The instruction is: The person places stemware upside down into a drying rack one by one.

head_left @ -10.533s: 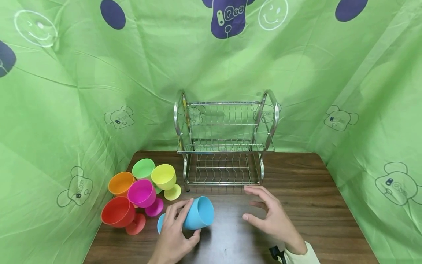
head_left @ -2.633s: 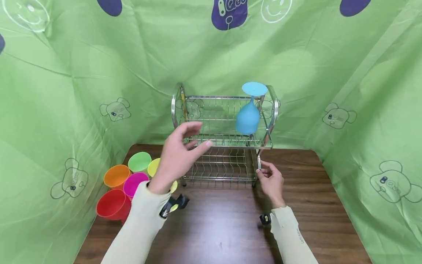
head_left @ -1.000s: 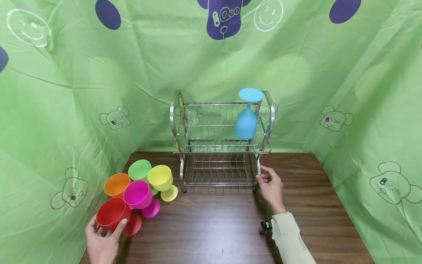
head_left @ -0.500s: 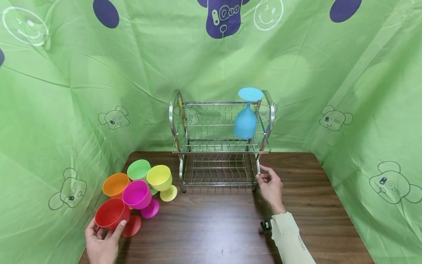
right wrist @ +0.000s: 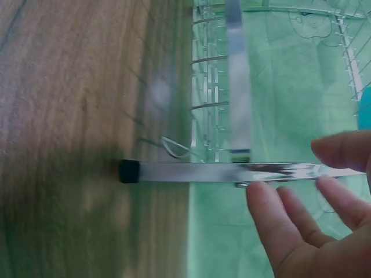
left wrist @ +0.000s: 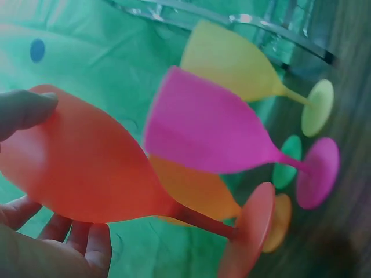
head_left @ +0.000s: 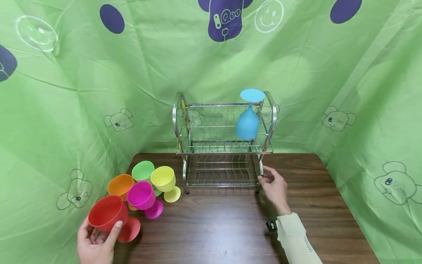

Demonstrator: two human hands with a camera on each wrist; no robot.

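At the table's left side my left hand grips the bowl of a red plastic goblet, thumb on the near side and fingers around the far side. In the left wrist view the red goblet's stem and foot extend beyond the hand; whether the foot touches the table I cannot tell. My right hand holds the right front leg of a two-tier metal dish rack, thumb on one side of the tube and fingers on the other. A blue goblet stands upside down on the rack's upper tier, at the right.
Beside the red goblet stand a magenta goblet, an orange goblet, a green goblet and a yellow goblet, close together. A wooden table lies beneath, with a green printed cloth around it.
Earlier the blue goblet was in my left hand over the table; now it is on the rack. My left hand took hold of the red goblet and has just shifted it slightly left, nearer me.
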